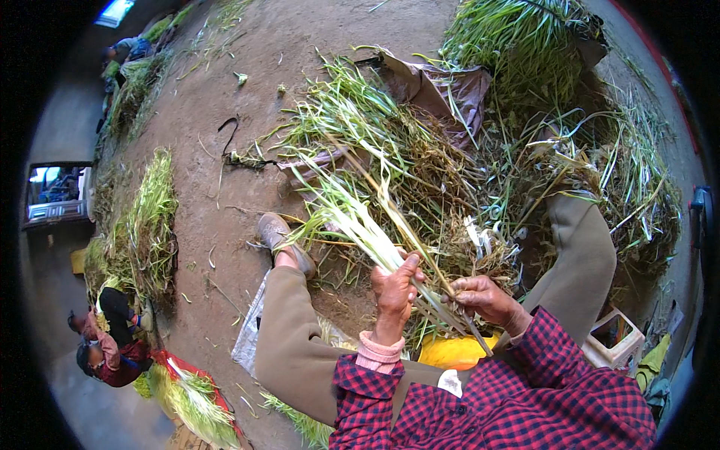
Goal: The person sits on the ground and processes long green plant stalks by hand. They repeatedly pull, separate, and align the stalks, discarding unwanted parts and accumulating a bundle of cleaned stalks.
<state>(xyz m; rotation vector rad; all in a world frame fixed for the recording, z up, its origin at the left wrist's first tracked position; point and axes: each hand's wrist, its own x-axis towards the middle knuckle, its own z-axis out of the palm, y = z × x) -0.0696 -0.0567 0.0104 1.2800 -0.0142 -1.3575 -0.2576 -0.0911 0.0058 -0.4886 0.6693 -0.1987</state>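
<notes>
My left hand (395, 295) is closed around a bundle of long stalks (374, 239), white at the base with green leaves fanning up and to the left. Beside it, my right hand (481, 298) pinches a slender yellow-brown stalk (413, 239) that runs up alongside the bundle. The lower end of this stalk points down towards my lap. Just beyond my hands spreads a heap of leafy green stalks (360, 118) mixed with brown, dry stems. Below them, a yellow object (453, 351) shows partly between my legs; its shape is mostly hidden.
Tall green stalks (514, 50) are piled at the upper right, near a brown plastic sheet (433, 90). A white plastic stool (616, 343) stands by my right knee. Co-workers (109, 354) sit at the left beside another heap (149, 230). A white sack (250, 332) lies near my left leg.
</notes>
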